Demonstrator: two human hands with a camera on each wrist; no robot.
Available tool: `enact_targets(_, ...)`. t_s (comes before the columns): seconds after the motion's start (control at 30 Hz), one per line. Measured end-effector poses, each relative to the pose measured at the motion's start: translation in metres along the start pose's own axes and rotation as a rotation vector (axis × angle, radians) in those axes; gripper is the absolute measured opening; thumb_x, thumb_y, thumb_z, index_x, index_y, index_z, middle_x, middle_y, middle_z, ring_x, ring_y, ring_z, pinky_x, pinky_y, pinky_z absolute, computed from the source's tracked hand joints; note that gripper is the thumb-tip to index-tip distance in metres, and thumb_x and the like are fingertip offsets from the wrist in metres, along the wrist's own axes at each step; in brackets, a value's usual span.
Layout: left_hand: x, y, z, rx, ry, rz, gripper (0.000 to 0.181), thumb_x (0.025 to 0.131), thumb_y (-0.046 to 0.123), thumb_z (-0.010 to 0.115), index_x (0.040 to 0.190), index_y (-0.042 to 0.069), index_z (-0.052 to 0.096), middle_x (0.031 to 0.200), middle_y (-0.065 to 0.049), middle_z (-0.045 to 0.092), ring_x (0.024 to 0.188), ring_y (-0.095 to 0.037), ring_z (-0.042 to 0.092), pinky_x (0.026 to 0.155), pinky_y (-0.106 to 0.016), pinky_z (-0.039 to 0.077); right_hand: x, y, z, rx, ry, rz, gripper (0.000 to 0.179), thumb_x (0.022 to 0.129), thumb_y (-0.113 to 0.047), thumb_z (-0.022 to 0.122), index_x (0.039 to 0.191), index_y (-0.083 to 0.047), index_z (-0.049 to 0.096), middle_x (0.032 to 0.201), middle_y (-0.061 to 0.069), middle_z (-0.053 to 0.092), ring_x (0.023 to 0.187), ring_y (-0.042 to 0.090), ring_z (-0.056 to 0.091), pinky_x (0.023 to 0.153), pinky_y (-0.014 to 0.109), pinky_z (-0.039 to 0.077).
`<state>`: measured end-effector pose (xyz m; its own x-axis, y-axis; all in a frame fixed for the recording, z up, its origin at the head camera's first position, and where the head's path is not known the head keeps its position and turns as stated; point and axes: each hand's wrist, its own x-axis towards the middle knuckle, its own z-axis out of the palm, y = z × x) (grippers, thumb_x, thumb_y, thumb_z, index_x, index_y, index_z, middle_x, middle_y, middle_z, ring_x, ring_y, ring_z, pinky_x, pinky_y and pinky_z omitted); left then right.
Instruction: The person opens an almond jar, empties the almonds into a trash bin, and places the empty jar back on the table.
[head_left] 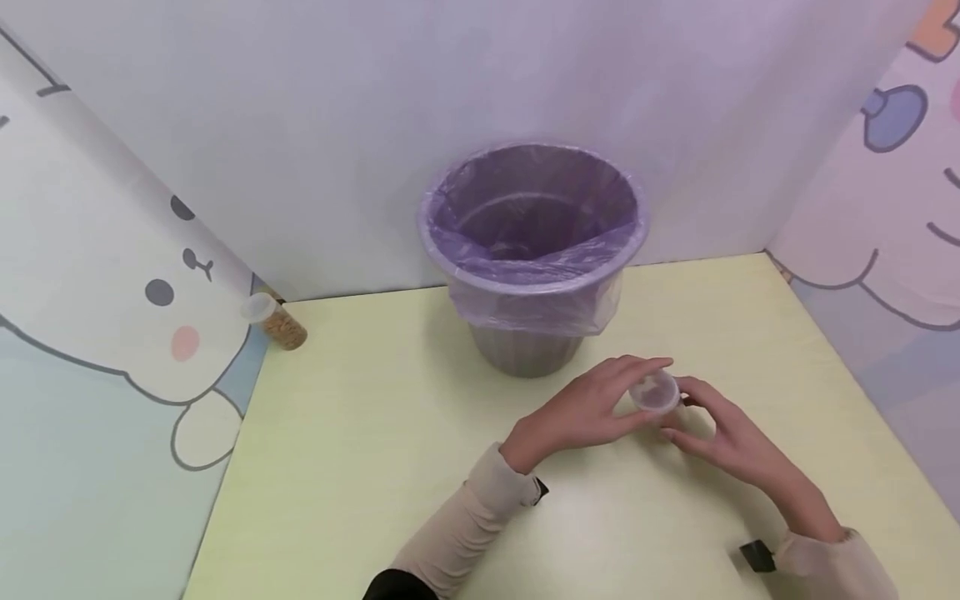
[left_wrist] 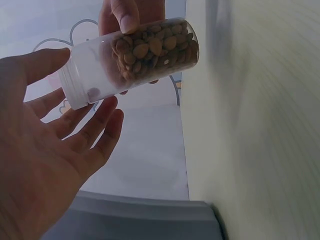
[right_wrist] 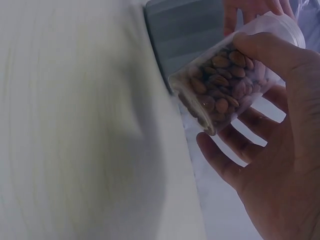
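Note:
A clear plastic jar point(left_wrist: 155, 50) part full of almonds is held above the table between both hands. My right hand point(right_wrist: 275, 125) grips the jar's body, thumb on one side and fingers on the other. At the translucent lid point(left_wrist: 75, 82), my left hand point(left_wrist: 50, 135) has its thumb on one edge and fingertips by the opposite edge. From the head view, the left hand point(head_left: 592, 404) and right hand point(head_left: 738, 437) face each other across the jar, mostly hiding its body. The almonds lie toward the jar's base.
A grey bin point(head_left: 517, 354) lined with a purple bag point(head_left: 532, 308) stands behind the hands against the back wall. Another lidded jar point(head_left: 285, 329) with brown contents is at the table's far left corner. Printed walls point(head_left: 360, 150) enclose the pale yellow table point(head_left: 352, 467).

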<state>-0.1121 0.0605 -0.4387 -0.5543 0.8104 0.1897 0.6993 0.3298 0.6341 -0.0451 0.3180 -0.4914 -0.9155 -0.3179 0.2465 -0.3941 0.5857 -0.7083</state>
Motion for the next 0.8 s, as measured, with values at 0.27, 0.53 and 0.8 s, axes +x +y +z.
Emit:
enact_targets(0.27,-0.022,-0.006,-0.010,-0.013,0.014,0.019,0.065,0.106,0.041,0.062,0.162,0.027,0.034,0.148,0.006,0.054,0.134,-0.006,0.051,0.114,-0.015,0.039,0.010,-0.010,0.011,0.027,-0.053,-0.100,0.074,0.081,0.000,0.087,0.145,-0.015,0.055,0.132,-0.007,0.062,0.115,-0.001,0.054,0.097,0.012,0.044)
enact_targets(0.53,-0.044,-0.016,-0.023,-0.078,0.025,0.043,0.065,0.104,0.036,0.065,0.161,0.025,0.036,0.149,0.005,0.053,0.137,-0.007,0.051,0.118,-0.018,0.039,0.021,-0.024,0.022,0.060,-0.105,-0.126,0.071,0.084,-0.004,0.086,0.146,-0.018,0.054,0.129,-0.009,0.062,0.110,0.002,0.054,0.094,0.012,0.044)
enact_targets(0.8,-0.060,-0.022,-0.035,-0.109,0.022,0.036,0.066,0.105,0.036,0.064,0.162,0.027,0.034,0.153,0.006,0.051,0.141,-0.004,0.048,0.119,-0.022,0.040,0.030,-0.035,0.032,0.073,-0.137,-0.146,0.073,0.085,-0.007,0.086,0.149,-0.020,0.052,0.132,-0.011,0.063,0.112,0.001,0.057,0.098,0.010,0.043)
